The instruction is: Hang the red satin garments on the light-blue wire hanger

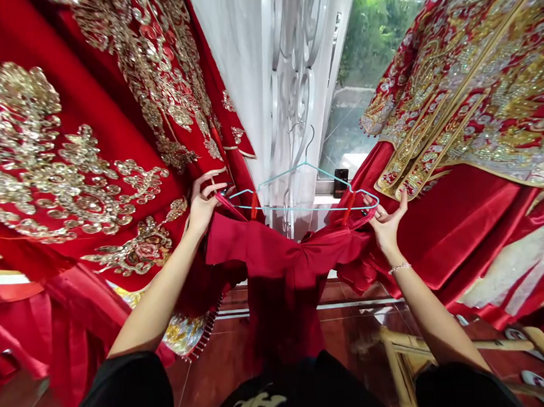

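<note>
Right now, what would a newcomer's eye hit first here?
Probably the red cloth with gold sequins filling the left side, and the red jacket densely embroidered in gold at upper right. At center, the left hand and right hand hold a plain dark-red cloth garment with a thin light-blue hanger.

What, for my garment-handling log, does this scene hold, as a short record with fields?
Garment: red dress, hanging by red straps from a light-blue hanger
Left hand: pinching the dress's shoulder edge
Right hand: fingers at the opposite shoulder edge, thumb spread; grip unclear
Left side: red gown with gold sequins
Right side: gold-embroidered red jacket
Beyond: window, black phone
Below: reddish tiled floor
</note>
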`<state>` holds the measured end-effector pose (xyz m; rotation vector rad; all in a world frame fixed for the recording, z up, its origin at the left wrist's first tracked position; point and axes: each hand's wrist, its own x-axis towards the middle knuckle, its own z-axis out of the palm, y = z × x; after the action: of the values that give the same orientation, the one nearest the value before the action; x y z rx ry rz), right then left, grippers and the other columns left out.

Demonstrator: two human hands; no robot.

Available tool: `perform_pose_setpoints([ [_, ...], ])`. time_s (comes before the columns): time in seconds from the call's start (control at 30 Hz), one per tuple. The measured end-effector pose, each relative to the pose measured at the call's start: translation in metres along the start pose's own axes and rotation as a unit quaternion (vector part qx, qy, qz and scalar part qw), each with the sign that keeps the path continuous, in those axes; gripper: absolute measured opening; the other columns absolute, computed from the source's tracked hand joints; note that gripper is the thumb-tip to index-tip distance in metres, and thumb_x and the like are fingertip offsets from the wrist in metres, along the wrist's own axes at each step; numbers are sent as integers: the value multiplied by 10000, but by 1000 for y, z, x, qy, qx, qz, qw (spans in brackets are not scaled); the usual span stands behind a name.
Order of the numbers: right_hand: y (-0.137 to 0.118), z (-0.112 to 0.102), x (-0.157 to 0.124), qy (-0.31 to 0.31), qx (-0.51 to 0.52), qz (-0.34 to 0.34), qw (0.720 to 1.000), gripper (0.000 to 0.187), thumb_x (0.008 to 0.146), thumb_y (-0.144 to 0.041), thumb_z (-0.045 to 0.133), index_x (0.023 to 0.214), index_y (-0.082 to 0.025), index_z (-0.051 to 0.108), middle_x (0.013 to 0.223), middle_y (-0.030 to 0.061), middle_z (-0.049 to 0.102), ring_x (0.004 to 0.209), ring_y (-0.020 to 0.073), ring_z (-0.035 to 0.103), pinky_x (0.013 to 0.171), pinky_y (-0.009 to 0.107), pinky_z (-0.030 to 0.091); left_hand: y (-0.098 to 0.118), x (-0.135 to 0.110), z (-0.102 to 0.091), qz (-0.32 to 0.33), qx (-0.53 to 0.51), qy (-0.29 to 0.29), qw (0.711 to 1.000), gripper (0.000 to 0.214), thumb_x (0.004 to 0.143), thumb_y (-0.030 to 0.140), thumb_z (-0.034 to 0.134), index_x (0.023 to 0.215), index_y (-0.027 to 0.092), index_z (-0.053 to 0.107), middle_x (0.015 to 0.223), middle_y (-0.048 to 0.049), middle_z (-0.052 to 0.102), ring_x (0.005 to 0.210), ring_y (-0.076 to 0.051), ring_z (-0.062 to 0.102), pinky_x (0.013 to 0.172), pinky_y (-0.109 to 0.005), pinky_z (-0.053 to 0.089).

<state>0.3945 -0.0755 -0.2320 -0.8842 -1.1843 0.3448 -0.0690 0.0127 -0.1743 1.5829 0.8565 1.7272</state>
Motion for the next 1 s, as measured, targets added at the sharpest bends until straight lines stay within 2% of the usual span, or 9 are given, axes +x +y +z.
perform_pose_setpoints([
  [0.1, -3, -4, -1, -10, 10, -8, 1000, 1264, 671, -398, 856, 1589, -308, -8, 1215, 118, 731, 1183, 265, 698, 1046, 477, 534, 16, 8, 9, 29, 14, -108, 994, 579, 713, 302, 775, 1212, 228, 491, 1140, -79, 697, 885, -172, 730, 659, -237, 591],
  [0.2, -9, -8, -6, -18, 16, -16, 1000, 1259, 664, -406, 875, 1585, -321, 22, 1213, 111, 737, 1140, 263, 719, 1007, 462, 561, 27, 16, 26, 38, 34, -215, 975, 482, 760, 291, 727, 1187, 189, 529, 1007, -65, 714, 846, -175, 722, 676, -255, 567],
  [0.33, -18, -15, -9, -32, 15, -14, 999, 1259, 673, -438, 880, 1581, -329, 14, 1231, 108, 732, 1132, 251, 722, 1002, 443, 565, 30, 26, 44, 28, 98, -296, 950, 282, 790, 290, 654, 1031, 153, 602, 926, -59, 702, 825, -174, 686, 737, -294, 546],
  [0.4, -22, -18, -10, -31, 10, -11, 999, 1278, 667, -449, 883, 1583, -336, -1, 1218, 99, 738, 1140, 252, 719, 1006, 449, 563, 28, 27, 46, 35, 164, -320, 932, 285, 777, 288, 640, 1027, 154, 628, 965, -59, 686, 871, -185, 661, 785, -315, 540],
  [0.53, -25, -20, -16, -20, -2, -5, 1000, 1277, 690, -457, 864, 1590, -338, -35, 1197, 92, 742, 1187, 255, 695, 1040, 474, 542, 25, 21, 41, 72, 289, -303, 905, 609, 687, 295, 700, 1273, 163, 598, 1066, -62, 610, 955, -210, 606, 917, -368, 514],
  [0.6, -26, -19, -19, -13, -2, -6, 1000, 1265, 713, -468, 845, 1591, -330, -56, 1219, 105, 732, 1230, 253, 671, 1073, 487, 517, 24, 17, 40, 78, 327, -291, 896, 670, 696, 316, 688, 1338, 166, 568, 1079, -68, 581, 938, -217, 593, 919, -378, 509],
  [0.77, -33, -16, -11, 2, 4, -26, 1000, 1236, 719, -484, 832, 1582, -395, -48, 1253, 75, 724, 1273, 243, 642, 1105, 506, 495, 19, 14, 43, 88, 373, -253, 888, 410, 747, 288, 571, 1132, 182, 661, 1001, -55, 613, 853, -214, 593, 867, -348, 490],
  [0.9, -46, -15, 12, -43, -11, -23, 999, 1377, 626, -527, 881, 1594, -368, -86, 1356, 123, 669, 1227, 268, 672, 1003, 450, 578, 15, 19, 41, 84, 379, -231, 892, 379, 744, 323, 580, 1088, 202, 684, 883, -15, 538, 761, -185, 548, 802, -315, 473],
  [1.0, -60, -15, 26, -81, -68, 8, 994, 1428, 587, -619, 869, 1608, -347, -91, 1387, 150, 641, 1185, 290, 694, 990, 462, 582, 13, 21, 39, 75, 394, -212, 891, 374, 744, 336, 599, 1089, 228, 696, 856, 1, 503, 768, -186, 539, 822, -326, 455],
])
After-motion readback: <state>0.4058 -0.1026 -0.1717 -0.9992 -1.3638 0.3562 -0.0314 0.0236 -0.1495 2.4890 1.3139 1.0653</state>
